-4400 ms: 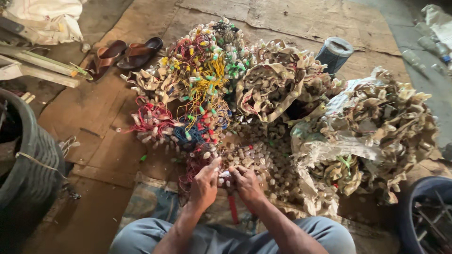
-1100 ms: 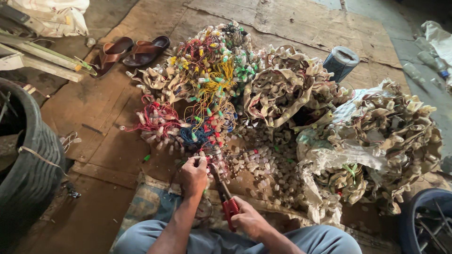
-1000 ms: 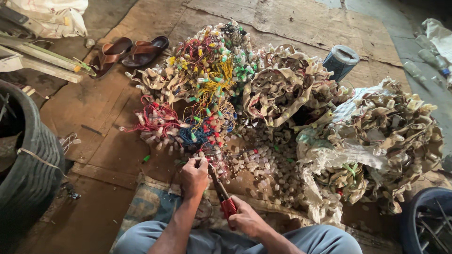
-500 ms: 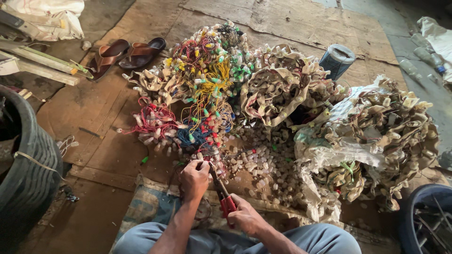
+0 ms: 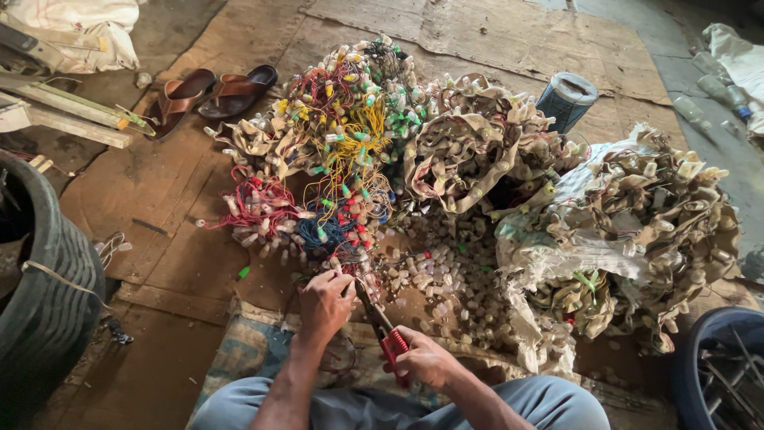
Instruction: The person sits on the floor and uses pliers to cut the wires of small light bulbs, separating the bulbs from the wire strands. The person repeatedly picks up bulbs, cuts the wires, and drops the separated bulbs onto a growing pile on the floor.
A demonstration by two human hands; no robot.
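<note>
Both hands apart since earlier: right hand (image 5: 426, 360) grips one red-handled cutter (image 5: 383, 325).

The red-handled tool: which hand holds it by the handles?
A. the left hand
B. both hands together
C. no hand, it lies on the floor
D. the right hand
D: the right hand grips the handles of the red-handled tool, while the left hand holds wires at its tip.

Cut off and hidden parts
The blue tub (image 5: 716, 366) and black tyre (image 5: 40, 318) are cut by the edges; the cutter (image 5: 380, 318) tip is hidden in wires.
</note>
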